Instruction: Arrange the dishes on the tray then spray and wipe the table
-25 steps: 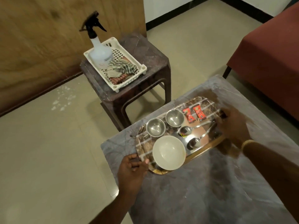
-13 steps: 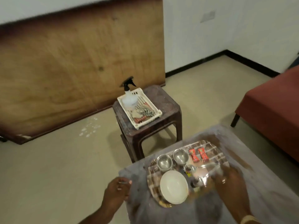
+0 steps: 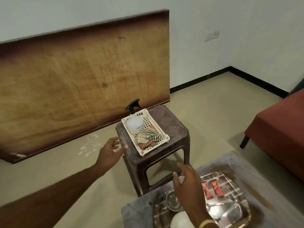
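The shiny steel tray (image 3: 236,211) lies on the grey marbled table (image 3: 266,176) at the bottom right. On it are a small steel bowl (image 3: 172,202), a white bowl (image 3: 179,219) and two red sachets (image 3: 212,190). My right hand (image 3: 189,190) hovers over the tray's left part, fingers spread, holding nothing. My left hand (image 3: 110,151) reaches out open, its fingertips close to the left edge of a brown plastic stool (image 3: 171,127). A white basket (image 3: 146,132) on the stool holds a clear spray bottle (image 3: 134,122) with a black trigger and a striped cloth (image 3: 149,137).
A large wooden board (image 3: 82,83) leans on the wall behind the stool. A dark red sofa (image 3: 283,130) stands at the right. White flecks (image 3: 90,145) mark the beige floor left of the stool.
Both hands have let go of the tray. The view has lifted toward the stool. My left hand has moved forward to the stool's edge and my right hand has shifted left over the tray.
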